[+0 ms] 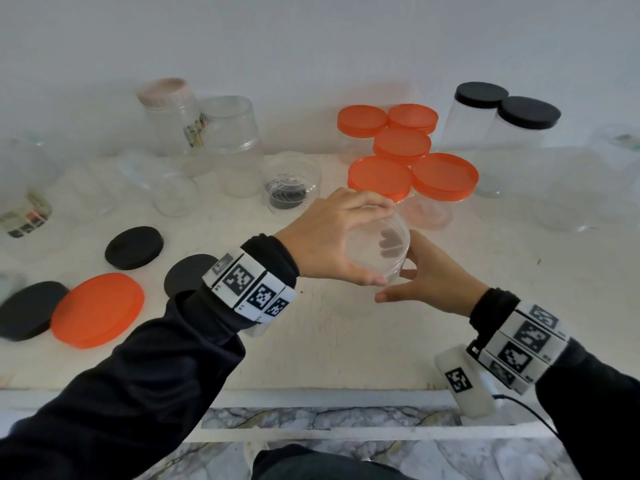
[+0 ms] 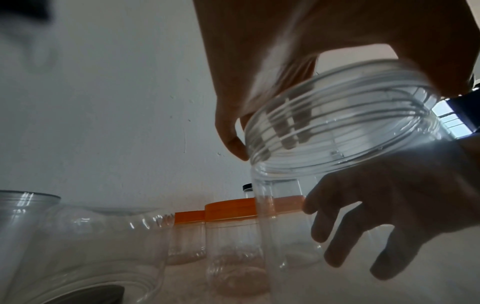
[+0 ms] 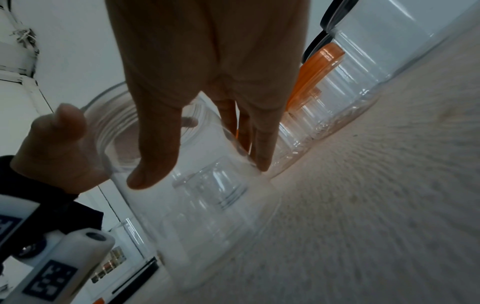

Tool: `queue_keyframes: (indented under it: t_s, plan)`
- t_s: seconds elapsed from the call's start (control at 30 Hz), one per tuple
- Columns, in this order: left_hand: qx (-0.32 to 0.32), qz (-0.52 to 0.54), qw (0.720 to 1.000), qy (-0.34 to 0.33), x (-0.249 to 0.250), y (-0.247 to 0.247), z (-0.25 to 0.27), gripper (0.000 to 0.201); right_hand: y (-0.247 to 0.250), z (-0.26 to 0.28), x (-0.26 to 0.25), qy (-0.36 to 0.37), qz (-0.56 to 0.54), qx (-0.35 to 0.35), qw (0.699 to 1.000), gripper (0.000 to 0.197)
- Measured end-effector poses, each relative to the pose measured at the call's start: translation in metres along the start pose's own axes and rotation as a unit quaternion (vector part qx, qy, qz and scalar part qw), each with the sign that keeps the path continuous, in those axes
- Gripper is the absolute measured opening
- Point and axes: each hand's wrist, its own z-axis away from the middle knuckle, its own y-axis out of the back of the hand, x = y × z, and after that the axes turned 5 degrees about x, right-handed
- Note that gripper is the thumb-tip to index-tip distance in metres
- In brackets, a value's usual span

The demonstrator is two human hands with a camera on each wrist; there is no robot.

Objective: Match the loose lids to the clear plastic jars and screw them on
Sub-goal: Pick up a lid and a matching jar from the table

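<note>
A clear plastic jar (image 1: 391,258) with a bare threaded neck (image 2: 337,127) stands at the middle of the white table (image 1: 329,348), with no lid on it. My left hand (image 1: 375,242) comes down from above and grips the jar's neck between thumb and fingers. My right hand (image 1: 401,271) holds the jar's side wall (image 3: 194,205) from the right, thumb in front and fingers (image 2: 337,226) wrapped behind. Loose lids lie at the left: an orange lid (image 1: 98,310) and three black lids (image 1: 134,247), (image 1: 190,275), (image 1: 31,310).
Several orange-lidded jars (image 1: 398,150) stand just behind the held jar. Two black-lidded jars (image 1: 502,109) are at the back right. Open clear jars (image 1: 235,133) and a pink-lidded jar (image 1: 166,95) crowd the back left. The table's front edge (image 1: 311,393) is near me.
</note>
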Motion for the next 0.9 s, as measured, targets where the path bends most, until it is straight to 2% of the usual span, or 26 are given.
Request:
queue_keyframes:
  t_s: [0.37,0.5,0.6,0.67,0.77,0.9]
  plan:
    - [-0.035,0.007,0.999,0.027,0.003,-0.002,0.002,0.097,0.001,0.0,-0.001,-0.004,0.017,-0.031,0.999,0.096]
    - [-0.024,0.133,0.984,0.116,-0.004,0.002,0.014,0.124,0.017,-0.003,-0.019,-0.016,0.011,-0.054,0.998,0.126]
    - [-0.02,0.24,0.95,0.197,-0.016,-0.004,0.027,0.131,0.032,-0.006,-0.05,0.032,0.085,-0.058,0.994,0.121]
    - [-0.024,0.28,0.935,0.216,-0.02,-0.012,0.033,0.131,0.036,-0.011,-0.071,0.075,0.178,-0.09,0.977,0.114]
    - [-0.004,0.345,0.915,0.208,-0.022,-0.023,0.034,0.129,0.031,-0.024,-0.092,0.121,0.302,-0.176,0.929,0.096]
    - [-0.013,0.349,0.909,0.225,-0.027,-0.028,0.034,0.128,0.022,-0.04,-0.108,0.13,0.401,-0.244,0.873,0.092]
